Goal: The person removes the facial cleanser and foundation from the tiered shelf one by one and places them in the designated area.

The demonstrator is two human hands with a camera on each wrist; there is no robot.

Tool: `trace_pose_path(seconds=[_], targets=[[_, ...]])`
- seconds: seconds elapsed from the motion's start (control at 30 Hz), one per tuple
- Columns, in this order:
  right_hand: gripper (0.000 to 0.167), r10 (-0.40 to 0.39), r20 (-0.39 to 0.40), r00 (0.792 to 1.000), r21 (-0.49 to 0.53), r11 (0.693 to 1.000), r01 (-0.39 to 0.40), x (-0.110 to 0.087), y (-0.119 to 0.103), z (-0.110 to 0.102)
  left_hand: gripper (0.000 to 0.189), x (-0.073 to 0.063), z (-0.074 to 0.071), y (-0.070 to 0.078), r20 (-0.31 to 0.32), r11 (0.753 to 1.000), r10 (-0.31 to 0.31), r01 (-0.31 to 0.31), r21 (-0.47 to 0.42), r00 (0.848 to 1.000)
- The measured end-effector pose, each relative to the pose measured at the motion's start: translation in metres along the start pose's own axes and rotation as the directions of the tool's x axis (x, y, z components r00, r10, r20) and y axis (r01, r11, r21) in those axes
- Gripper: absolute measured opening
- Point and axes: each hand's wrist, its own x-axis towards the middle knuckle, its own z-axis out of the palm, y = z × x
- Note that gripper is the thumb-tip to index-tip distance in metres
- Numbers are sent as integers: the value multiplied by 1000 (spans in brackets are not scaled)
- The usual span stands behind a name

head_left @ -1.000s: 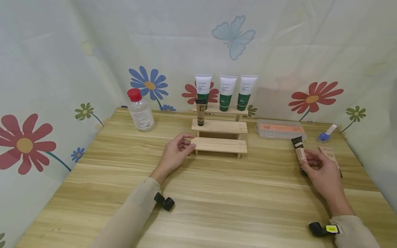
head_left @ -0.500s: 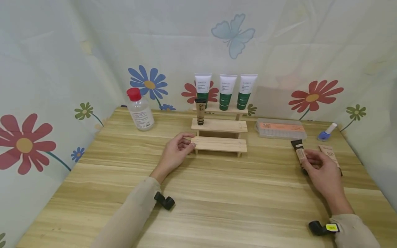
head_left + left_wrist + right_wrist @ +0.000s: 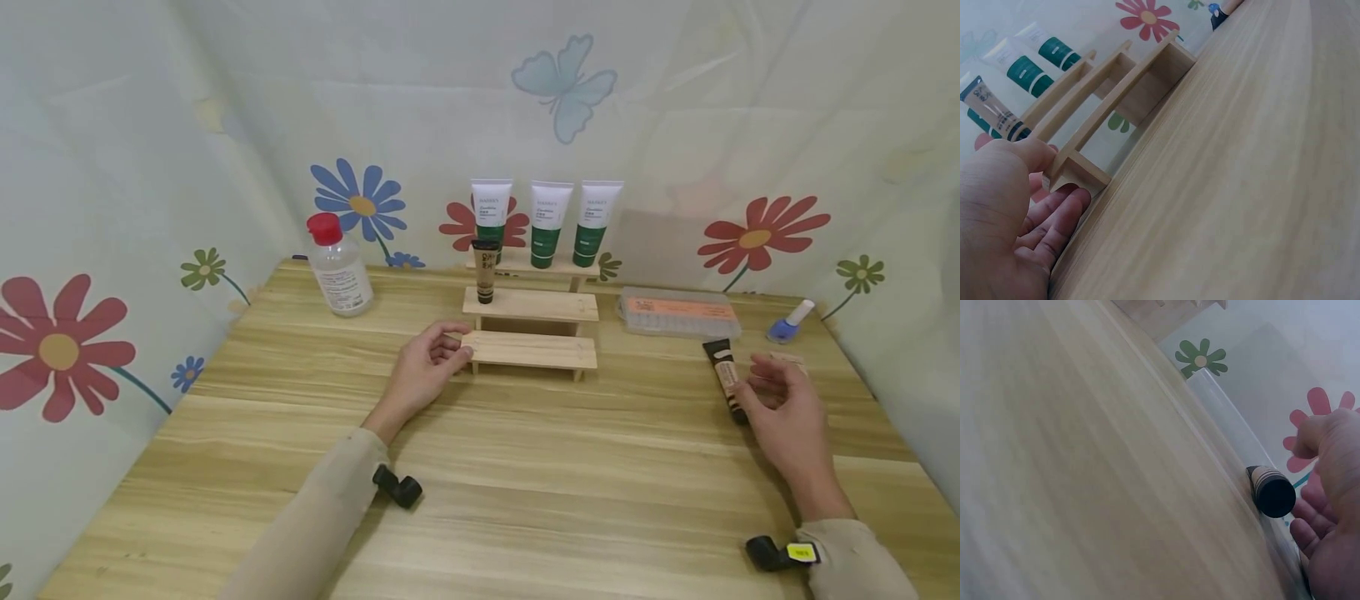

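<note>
My left hand (image 3: 426, 367) pinches the left end of the lowest step of a three-tier wooden display stand (image 3: 532, 350); the left wrist view has the thumb on top and fingers by the end leg (image 3: 1088, 172). A beige squeeze tube with black ends (image 3: 726, 375) lies on the table at the right. Over its near right side hovers my right hand (image 3: 787, 417), with loosely bent fingers and the thumb apart from the tube's black cap (image 3: 1275, 498). Beyond that hand, another beige tube (image 3: 791, 360) is mostly hidden.
Three white-and-green tubes (image 3: 551, 225) stand on the top tier, a small black-capped tube (image 3: 486, 275) on the middle one. A red-capped bottle (image 3: 341, 271) is at back left. A clear plastic case (image 3: 678, 312) and blue nail polish (image 3: 785, 329) lie at back right.
My right hand has let go of the beige tube, now flat on the table, and its fingers have lifted over the second tube. The left hand stays on the stand.
</note>
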Motion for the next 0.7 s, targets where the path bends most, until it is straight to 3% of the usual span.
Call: trace_pose_path(seconds=[0.2, 0.37, 0.5, 0.7], targets=[[56, 6, -110, 994, 126, 992, 8, 2, -7, 2, 34, 1, 1, 0, 2, 1000, -3, 3, 2, 1000], [58, -82, -178, 981, 217, 969, 121, 6, -21, 6, 34, 0, 2, 0, 15, 1000, 1, -1, -2, 1000], [59, -154, -170, 973, 279, 940, 198, 12, -38, 14, 33, -1, 2, 1, 9, 1000, 8, -8, 1, 1000], [64, -194, -95, 976, 430, 877, 216, 20, -69, 34, 34, -1, 0, -1, -3, 1000, 4, -4, 12, 1000]])
